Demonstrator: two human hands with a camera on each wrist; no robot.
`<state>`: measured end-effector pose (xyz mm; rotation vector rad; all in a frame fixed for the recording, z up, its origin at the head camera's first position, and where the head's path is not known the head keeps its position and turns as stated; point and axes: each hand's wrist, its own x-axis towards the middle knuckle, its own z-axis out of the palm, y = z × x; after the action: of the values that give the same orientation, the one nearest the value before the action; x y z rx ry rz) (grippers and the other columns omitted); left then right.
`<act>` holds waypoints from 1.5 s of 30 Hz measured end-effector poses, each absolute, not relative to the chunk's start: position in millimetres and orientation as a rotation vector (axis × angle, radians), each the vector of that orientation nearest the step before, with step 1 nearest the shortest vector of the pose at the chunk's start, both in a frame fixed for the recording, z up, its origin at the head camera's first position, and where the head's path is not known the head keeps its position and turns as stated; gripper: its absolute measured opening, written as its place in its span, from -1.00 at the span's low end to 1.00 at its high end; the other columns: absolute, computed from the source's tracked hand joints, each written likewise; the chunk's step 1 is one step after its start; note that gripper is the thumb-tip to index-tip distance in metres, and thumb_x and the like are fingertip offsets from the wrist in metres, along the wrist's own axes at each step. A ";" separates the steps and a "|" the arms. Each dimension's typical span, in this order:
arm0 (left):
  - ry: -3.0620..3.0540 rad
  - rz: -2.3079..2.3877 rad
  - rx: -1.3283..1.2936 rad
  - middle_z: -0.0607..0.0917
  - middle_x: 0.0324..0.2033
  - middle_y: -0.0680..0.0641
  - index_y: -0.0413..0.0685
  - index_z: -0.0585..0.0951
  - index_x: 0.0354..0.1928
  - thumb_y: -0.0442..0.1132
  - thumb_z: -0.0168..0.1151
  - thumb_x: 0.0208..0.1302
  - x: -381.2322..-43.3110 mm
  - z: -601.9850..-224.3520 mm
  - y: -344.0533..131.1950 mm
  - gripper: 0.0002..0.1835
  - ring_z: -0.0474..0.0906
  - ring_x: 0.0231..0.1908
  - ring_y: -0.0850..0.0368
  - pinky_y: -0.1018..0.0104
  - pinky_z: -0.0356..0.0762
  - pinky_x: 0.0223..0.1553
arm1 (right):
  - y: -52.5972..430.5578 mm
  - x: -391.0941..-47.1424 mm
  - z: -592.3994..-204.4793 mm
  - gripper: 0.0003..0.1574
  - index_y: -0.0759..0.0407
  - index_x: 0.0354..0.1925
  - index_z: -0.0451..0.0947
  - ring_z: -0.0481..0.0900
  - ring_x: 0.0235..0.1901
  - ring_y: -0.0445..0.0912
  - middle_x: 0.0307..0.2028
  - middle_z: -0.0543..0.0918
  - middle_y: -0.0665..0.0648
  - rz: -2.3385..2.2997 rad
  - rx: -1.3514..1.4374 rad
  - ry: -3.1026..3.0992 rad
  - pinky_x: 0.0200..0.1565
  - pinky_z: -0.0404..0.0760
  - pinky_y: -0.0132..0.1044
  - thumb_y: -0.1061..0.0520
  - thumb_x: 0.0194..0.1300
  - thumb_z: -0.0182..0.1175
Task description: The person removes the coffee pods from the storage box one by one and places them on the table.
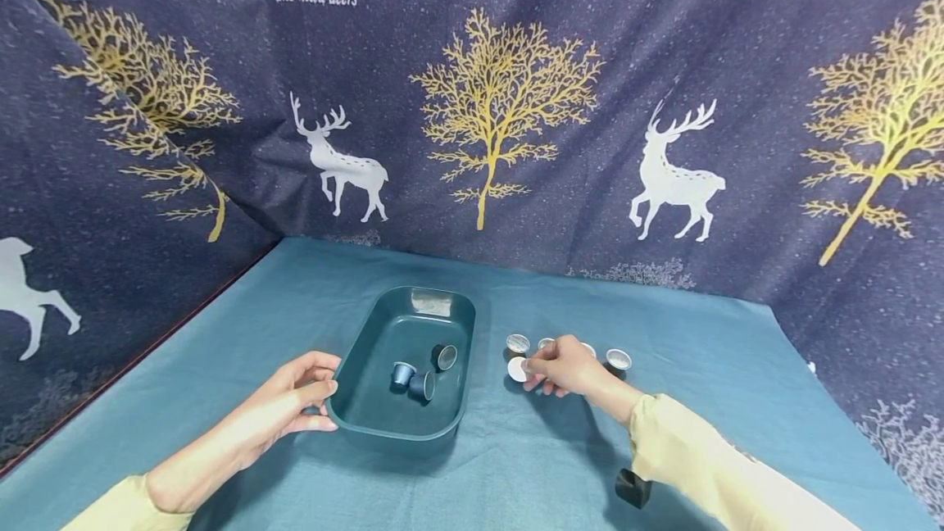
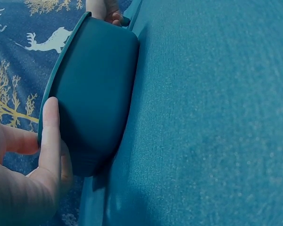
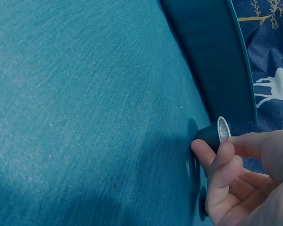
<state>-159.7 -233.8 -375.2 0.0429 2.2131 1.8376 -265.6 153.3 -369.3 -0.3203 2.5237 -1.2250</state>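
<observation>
A dark teal plastic basin (image 1: pixel 401 430) stands on the table, its left rim held between the thumb and fingers of my left hand (image 1: pixel 306 392). In the left wrist view, a finger (image 2: pixel 50 122) lies along the basin's outer wall. Inside the basin are three coffee capsules: a light blue one (image 1: pixel 402 374), a dark blue one (image 1: pixel 422 386) and a dark one with a silvery lid (image 1: pixel 446 357). To the basin's right, my right hand (image 1: pixel 564 365) pinches a dark coffee capsule (image 3: pixel 210 135) with a pale lid near the rim, close to the cloth.
Several more capsules stand around the right hand, among them one at its left (image 1: pixel 518 342) and one at its right (image 1: pixel 618 360); the hand partly hides others. A blue cloth (image 1: pixel 509 482) covers the table. A patterned dark curtain (image 1: pixel 413 105) hangs behind.
</observation>
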 end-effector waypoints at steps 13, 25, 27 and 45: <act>2.215 1.836 0.027 0.37 0.01 -0.14 -0.33 0.14 0.37 -0.21 0.05 0.46 -159.3 -374.8 -233.1 -0.42 0.44 -0.28 0.15 0.21 0.75 -0.13 | 153.1 -267.3 -371.9 -0.74 0.28 -0.17 0.72 0.53 -0.65 -0.21 -0.45 0.78 0.19 -1.208 -0.315 2.532 -0.60 0.47 -0.42 0.13 0.39 0.17; 2.224 1.832 0.040 0.39 -0.01 -0.14 -0.34 0.14 0.37 -0.22 0.05 0.46 -160.3 -375.6 -233.0 -0.42 0.44 -0.29 0.15 0.20 0.75 -0.14 | 155.3 -261.4 -370.0 -0.59 0.20 -0.17 0.73 0.56 -0.58 -0.16 -0.41 0.79 0.13 -1.193 -0.321 2.556 -0.57 0.44 -0.39 -0.12 0.28 0.32; 2.226 1.831 0.039 0.39 -0.01 -0.14 -0.34 0.14 0.37 -0.22 0.05 0.46 -160.1 -375.4 -232.9 -0.42 0.44 -0.29 0.15 0.20 0.75 -0.14 | 155.8 -260.2 -369.3 -0.54 0.20 -0.11 0.72 0.58 -0.56 -0.15 -0.39 0.80 0.12 -1.187 -0.324 2.556 -0.56 0.44 -0.39 -0.14 0.26 0.33; 2.210 1.845 0.029 0.38 -0.02 -0.14 -0.35 0.15 0.36 -0.23 0.05 0.46 -160.0 -374.6 -232.1 -0.43 0.44 -0.29 0.14 0.19 0.75 -0.14 | 160.0 -249.9 -359.2 -0.58 0.17 -0.14 0.72 0.56 -0.56 -0.15 -0.37 0.80 0.11 -1.177 -0.209 2.528 -0.58 0.34 -0.44 -0.14 0.26 0.32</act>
<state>-160.0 -232.1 -374.6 0.0289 2.2099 1.8448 -249.9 160.0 -359.2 -0.2087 2.5281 -1.1770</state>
